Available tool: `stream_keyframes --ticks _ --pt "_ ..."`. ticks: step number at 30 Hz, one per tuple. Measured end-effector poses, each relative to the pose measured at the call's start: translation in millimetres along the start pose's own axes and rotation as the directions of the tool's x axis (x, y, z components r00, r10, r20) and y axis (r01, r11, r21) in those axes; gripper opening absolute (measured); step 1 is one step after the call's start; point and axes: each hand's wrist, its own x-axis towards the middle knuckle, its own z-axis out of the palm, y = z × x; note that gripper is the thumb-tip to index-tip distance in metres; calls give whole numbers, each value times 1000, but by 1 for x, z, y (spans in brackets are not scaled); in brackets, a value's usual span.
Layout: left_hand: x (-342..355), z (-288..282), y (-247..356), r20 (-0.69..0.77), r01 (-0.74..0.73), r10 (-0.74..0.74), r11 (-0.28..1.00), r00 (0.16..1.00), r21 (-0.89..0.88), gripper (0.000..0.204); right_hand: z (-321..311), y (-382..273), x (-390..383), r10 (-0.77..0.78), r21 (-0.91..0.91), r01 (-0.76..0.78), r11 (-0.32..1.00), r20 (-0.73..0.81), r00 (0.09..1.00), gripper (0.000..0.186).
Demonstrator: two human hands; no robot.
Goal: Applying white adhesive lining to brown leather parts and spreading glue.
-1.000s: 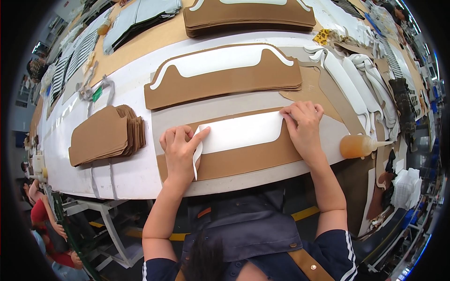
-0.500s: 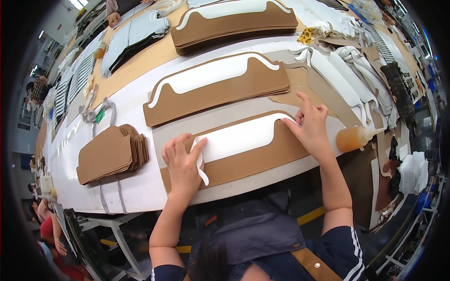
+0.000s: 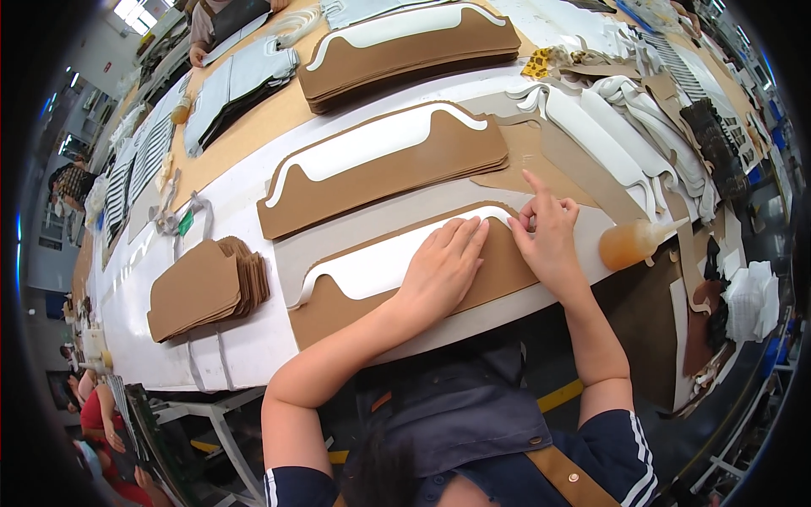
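In front of me a brown flat panel (image 3: 498, 279) lies near the table's front edge. A white shaped strip (image 3: 372, 266) with curved, narrow ends rests along its upper part. My left hand (image 3: 443, 262) lies flat on the strip's right half, fingers stretched toward the far edge. Beside the strip's right end is my right hand (image 3: 545, 232), its thumb touching near that tip, the index finger raised and the other fingers loosely bent. Nothing shows in its grasp. Under my left palm, part of the strip is hidden.
Behind lies a stack of brown panels (image 3: 389, 177) topped by another white strip; a similar stack (image 3: 414, 68) is farther back. Small brown pieces (image 3: 198, 291) are piled at left. An orange-filled squeeze bottle (image 3: 629, 245) lies at right, near loose white strips (image 3: 591, 139).
My left hand has let go of the strip's left end and moved right, onto its middle. That end, curled up before, now lies along the panel. My right hand has shifted slightly.
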Motion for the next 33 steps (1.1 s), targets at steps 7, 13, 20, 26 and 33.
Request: stream_keyframes --ticks 7,13,20,26,33 --pt "22 19 3 -60 4 7 982 998 191 50 -12 11 -9 45 48 -44 998 -29 999 68" --pt "24 22 8 -57 49 -38 981 998 189 51 -19 14 -30 114 92 -109 990 -48 992 68" --pt "25 28 13 -37 -61 64 996 997 59 57 -15 11 -38 66 -12 -69 998 -139 988 64" --pt "26 29 15 -46 -61 65 995 997 74 58 -17 12 -44 56 -54 -67 996 -180 982 56" --pt "25 28 16 -41 -67 71 994 997 88 59 -18 8 -63 -88 -303 23 953 -201 976 31"
